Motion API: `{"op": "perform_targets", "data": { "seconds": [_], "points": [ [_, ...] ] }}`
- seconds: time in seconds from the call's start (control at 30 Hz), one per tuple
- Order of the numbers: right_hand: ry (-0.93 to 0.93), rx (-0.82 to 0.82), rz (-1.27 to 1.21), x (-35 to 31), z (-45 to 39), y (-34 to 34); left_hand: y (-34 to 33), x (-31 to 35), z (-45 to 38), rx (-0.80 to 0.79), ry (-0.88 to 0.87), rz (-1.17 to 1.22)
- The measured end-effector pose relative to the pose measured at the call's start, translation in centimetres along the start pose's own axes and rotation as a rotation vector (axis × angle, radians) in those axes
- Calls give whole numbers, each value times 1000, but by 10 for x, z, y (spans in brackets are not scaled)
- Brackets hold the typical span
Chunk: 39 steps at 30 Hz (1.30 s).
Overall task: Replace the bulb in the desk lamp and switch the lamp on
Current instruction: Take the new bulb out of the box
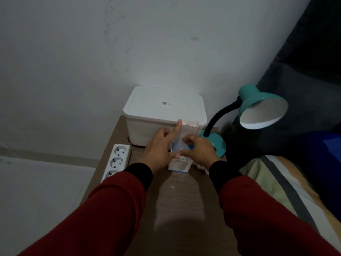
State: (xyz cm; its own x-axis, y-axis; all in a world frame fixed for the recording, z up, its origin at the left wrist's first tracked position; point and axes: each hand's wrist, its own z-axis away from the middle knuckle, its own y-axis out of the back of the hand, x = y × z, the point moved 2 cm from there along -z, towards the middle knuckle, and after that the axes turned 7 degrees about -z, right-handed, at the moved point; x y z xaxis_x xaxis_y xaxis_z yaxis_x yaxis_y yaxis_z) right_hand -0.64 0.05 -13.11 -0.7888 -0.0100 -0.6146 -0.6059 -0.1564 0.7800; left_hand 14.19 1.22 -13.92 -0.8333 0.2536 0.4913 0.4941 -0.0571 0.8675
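Both sleeves (118,200) frame the desk (177,196): left hand (158,154) pins the bulb box (180,164) and its flap, right hand (200,151) curls around the bulb (181,147). I'd draw it out straight, gently; lamp (262,109) waits right.

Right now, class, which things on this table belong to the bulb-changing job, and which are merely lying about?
Belongs to the job:
desk lamp
bulb box, flap open
new bulb inside it
left hand
right hand

Just lying about:
white storage box
power strip
bedding
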Motion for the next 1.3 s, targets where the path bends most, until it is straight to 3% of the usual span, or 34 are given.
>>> {"op": "perform_targets", "data": {
  "seconds": [0.27, 0.53, 0.93, 1.3],
  "points": [
    [60, 157, -262, -5, 27, 19, -1, 7, 3, 42, 32, -35],
    [126, 160, -287, 0, 53, 30, 2, 19, 10, 116, 94, -62],
    [-34, 467, -620, 8, 78, 62, 2, 35, 28, 212, -6, -78],
    [-72, 457, -616, 16, 71, 49, -11, 32, 26, 249, 66, 29]
  ]
}}
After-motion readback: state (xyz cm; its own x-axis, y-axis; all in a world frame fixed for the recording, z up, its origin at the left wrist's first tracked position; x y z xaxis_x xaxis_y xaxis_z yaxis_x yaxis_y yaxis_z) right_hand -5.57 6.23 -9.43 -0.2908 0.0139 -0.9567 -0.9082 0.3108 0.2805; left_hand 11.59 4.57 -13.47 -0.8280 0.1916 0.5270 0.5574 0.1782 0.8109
